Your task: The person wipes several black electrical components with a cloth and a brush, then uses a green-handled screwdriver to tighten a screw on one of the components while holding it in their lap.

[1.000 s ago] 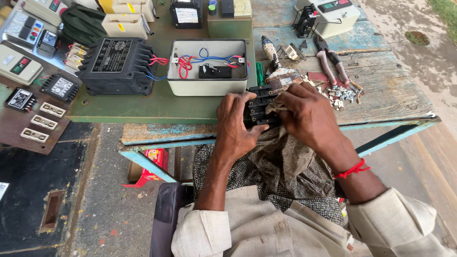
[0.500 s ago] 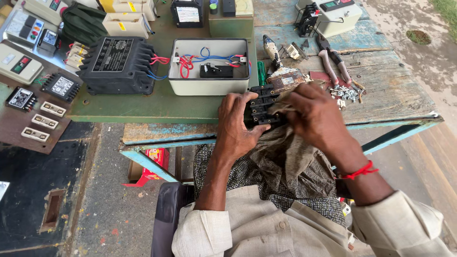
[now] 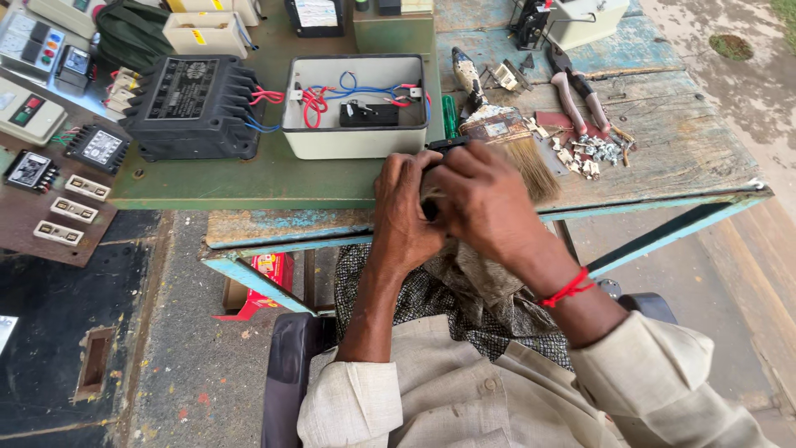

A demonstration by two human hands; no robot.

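Fingers of the left hand (image 3: 408, 209) and right hand (image 3: 485, 203) curl tight around a small black part (image 3: 439, 148) — mostly hidden between the palms, at the table's near edge (image 3: 282, 228). A paintbrush (image 3: 510, 141) lies just beyond the knuckles — an open wired box (image 3: 358, 106) stands past it.

- The surface (image 3: 663, 166) is a worn wooden top with flaking blue paint on a blue metal frame; a green sheet (image 3: 274, 178) covers its left part.
- At 12 o'clock on the sheet stands an open cream box (image 3: 356, 141) with red and blue wires.
- Just beside it at 9 o'clock sits a black finned block (image 3: 195, 108).
- At 1 o'clock lie a brush (image 3: 514, 149), pliers (image 3: 580, 95) and a heap of small metal parts (image 3: 597, 151).
- At 10 o'clock, small meters (image 3: 95, 148) and switch units (image 3: 29, 116).
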